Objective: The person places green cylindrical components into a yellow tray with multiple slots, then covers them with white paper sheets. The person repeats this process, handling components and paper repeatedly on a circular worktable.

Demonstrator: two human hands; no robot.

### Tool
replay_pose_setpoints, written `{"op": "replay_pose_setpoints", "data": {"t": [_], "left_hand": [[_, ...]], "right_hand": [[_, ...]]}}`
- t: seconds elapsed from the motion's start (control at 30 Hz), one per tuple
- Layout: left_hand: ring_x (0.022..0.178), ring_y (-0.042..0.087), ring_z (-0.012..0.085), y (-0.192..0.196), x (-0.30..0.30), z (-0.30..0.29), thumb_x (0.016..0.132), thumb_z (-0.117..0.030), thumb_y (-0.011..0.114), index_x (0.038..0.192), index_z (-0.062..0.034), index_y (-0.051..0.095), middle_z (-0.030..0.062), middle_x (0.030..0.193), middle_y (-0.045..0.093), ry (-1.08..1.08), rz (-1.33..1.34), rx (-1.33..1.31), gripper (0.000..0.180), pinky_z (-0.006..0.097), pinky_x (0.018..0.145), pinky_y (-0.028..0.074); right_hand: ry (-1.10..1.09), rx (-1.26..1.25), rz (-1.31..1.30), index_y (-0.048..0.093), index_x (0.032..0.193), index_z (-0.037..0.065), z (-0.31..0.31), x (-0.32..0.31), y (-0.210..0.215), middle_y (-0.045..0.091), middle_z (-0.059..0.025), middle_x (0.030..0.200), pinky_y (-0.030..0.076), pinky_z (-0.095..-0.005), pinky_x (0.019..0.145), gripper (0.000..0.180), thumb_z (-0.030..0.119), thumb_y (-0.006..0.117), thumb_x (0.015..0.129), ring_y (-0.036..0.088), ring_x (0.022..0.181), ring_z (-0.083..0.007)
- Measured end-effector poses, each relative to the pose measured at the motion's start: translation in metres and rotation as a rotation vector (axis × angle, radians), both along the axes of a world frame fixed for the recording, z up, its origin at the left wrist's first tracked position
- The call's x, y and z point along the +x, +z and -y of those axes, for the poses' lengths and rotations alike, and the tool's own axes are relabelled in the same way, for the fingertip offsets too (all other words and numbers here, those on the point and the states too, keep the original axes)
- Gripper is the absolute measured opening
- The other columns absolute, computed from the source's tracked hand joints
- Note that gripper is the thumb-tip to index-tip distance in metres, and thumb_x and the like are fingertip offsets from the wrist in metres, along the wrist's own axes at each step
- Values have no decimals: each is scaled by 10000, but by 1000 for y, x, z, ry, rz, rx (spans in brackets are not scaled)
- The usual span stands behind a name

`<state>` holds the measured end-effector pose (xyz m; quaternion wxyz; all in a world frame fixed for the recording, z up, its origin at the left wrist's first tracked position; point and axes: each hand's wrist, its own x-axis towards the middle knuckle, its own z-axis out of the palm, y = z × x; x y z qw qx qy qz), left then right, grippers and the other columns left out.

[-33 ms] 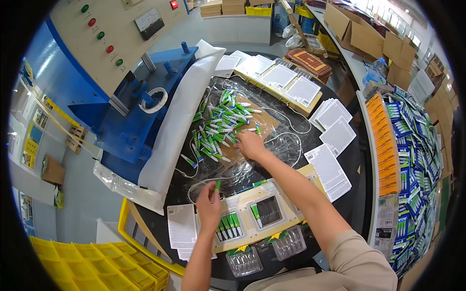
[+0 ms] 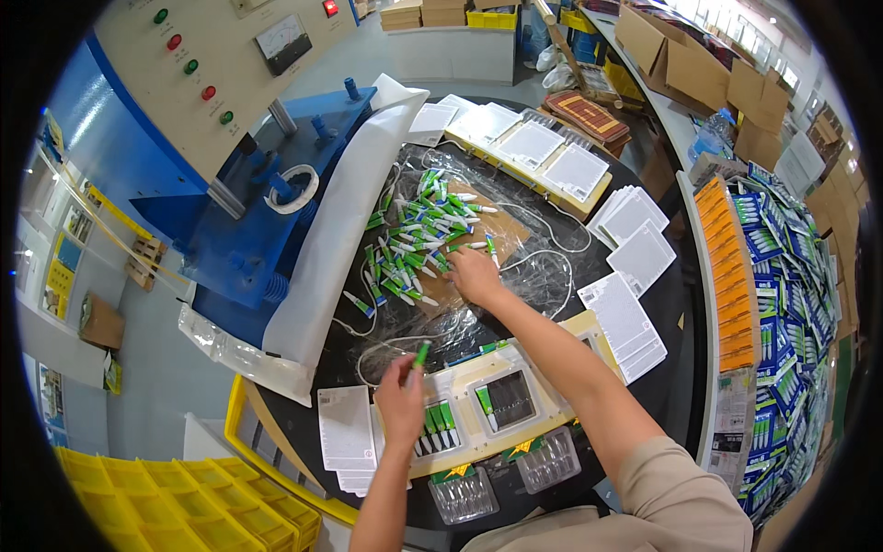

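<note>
My left hand pinches a small green tube over the left end of a cream-coloured fixture. In the fixture's left opening stand several green tubes with white tips, partly hidden by that hand. The opening beside it has a single tube at its left side. Farther off, my right hand is at the near right edge of a pile of green, white and blue tubes. Its fingers are curled and closed; what they grip is hidden.
Clear blister trays lie along the fixture's near side. White printed cards are at right and left. A second fixture with cards stands at the back. A blue machine flanks the left; packed blister cards heap up at right.
My left hand has shifted slightly right with the green tube, covering more of the filled opening. The right hand stays at the pile, nearly unmoved.
</note>
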<state>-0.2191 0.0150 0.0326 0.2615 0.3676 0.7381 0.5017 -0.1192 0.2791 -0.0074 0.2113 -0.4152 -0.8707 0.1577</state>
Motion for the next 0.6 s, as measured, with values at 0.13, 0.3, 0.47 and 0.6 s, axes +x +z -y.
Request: {"op": "replay_pose_setpoints", "data": {"t": [0.13, 0.3, 0.47, 0.6], "left_hand": [[986, 655, 154, 13, 48, 31, 902, -27, 738, 1119, -10, 745, 87, 1102, 691, 0, 3, 208, 217, 287, 827, 542], [918, 675, 193, 5, 106, 54, 844, 50, 769, 1049, -6, 748, 111, 1027, 703, -27, -127, 257, 213, 290, 752, 553], [810, 683, 264, -11, 133, 50, 793, 24, 813, 1025, -19, 733, 123, 939, 708, -207, -566, 381, 250, 349, 691, 559], [782, 655, 276, -23, 130, 41, 814, -29, 770, 991, -2, 711, 109, 952, 690, -248, -835, 363, 188, 383, 641, 525]], "right_hand": [[-108, -272, -246, 771, 1026, 99, 29, 42, -9, 679, -128, 975, 540, -442, 790, 223, 210, 778, 833, 681, 905, -347], [-120, -212, -358, 780, 1006, 56, 87, 153, 15, 662, -141, 890, 534, -384, 735, 157, 115, 728, 871, 670, 802, -310], [-103, -238, -540, 769, 990, 14, 178, 214, 48, 675, -119, 937, 547, -322, 701, 179, -25, 751, 816, 686, 814, -236], [75, -46, -528, 747, 983, 17, 221, 218, 53, 676, -115, 994, 553, -338, 747, 211, -42, 751, 781, 673, 867, -280]]}}
